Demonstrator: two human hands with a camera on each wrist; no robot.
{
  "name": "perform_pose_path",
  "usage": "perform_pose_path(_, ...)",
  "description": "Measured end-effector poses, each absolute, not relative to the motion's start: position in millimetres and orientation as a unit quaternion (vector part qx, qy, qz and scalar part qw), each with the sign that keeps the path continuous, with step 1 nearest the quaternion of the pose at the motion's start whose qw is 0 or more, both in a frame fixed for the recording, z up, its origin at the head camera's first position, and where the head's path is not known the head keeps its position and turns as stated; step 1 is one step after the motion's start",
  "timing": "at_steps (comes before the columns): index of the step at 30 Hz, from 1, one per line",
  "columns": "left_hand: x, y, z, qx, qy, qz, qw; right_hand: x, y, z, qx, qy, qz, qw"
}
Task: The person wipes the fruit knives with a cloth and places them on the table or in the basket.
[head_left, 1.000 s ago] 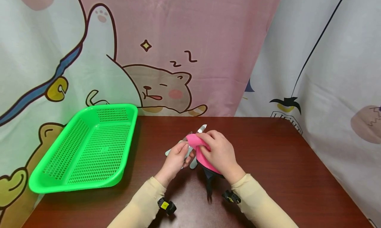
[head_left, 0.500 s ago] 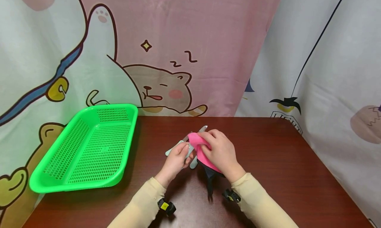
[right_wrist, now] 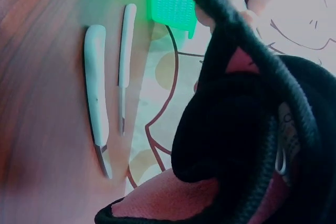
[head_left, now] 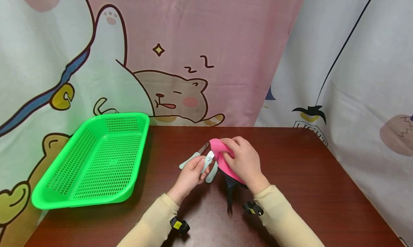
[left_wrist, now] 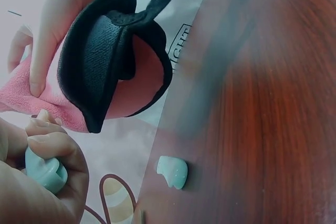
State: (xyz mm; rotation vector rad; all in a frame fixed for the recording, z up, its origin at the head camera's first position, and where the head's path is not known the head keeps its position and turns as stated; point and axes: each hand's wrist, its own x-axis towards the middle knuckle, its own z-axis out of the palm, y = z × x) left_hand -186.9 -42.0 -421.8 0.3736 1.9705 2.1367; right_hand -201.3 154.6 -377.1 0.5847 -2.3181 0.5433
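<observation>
My left hand [head_left: 189,175] grips a small knife [head_left: 207,162] by its pale mint handle; a short piece of its blade shows beside the cloth. A pink cloth [head_left: 227,164] with black edging and a dangling black strap is pinched in my right hand [head_left: 243,161], its pink fold close to the blade tip. Whether cloth and blade touch is hard to tell. In the left wrist view, the black-edged side of the cloth [left_wrist: 100,61] hangs open in folds. On the table beneath lie two more mint-handled knives, the left knife [head_left: 193,156] and the right knife [head_left: 211,172], its blade hidden behind the cloth.
A green perforated plastic basket [head_left: 138,168] stands on the left of the dark brown table [head_left: 306,175]. Behind the table hangs a cartoon-printed curtain [head_left: 238,60]. Each wrist carries a small black camera, such as the left wrist camera [head_left: 179,225].
The right hand has drawn the pink cloth up and to the right, so part of the held knife's blade now shows. The left hand has stayed nearly still.
</observation>
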Motion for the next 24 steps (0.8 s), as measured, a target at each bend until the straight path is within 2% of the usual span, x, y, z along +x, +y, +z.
perform_pose_path(24, -185.8, -48.9, -422.8, 0.148, 0.651, 0.733, 0.133, -205.9, 177.3, -367.3, 0.164, -0.899, 0.225, 0.339)
